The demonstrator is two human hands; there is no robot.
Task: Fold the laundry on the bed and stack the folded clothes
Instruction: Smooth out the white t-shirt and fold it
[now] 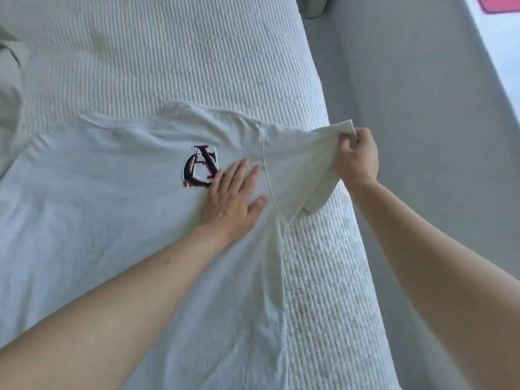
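My white cotton T-shirt (112, 220) lies near the right edge of the ribbed white bed (168, 52). My left hand (233, 198) presses flat, holding it steady, while my right hand (356, 156) pinches the sleeve (298, 164) to fold.

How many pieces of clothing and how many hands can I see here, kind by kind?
White T-shirt with a logo: 1
Grey garment, only partly in view at the left edge: 1
Hands, left hand and right hand: 2
Total: 4

Both forearms showing bare, no sleeves reaching wrists; left hand (233, 201) & right hand (356, 159) wearing no rings/gloves.
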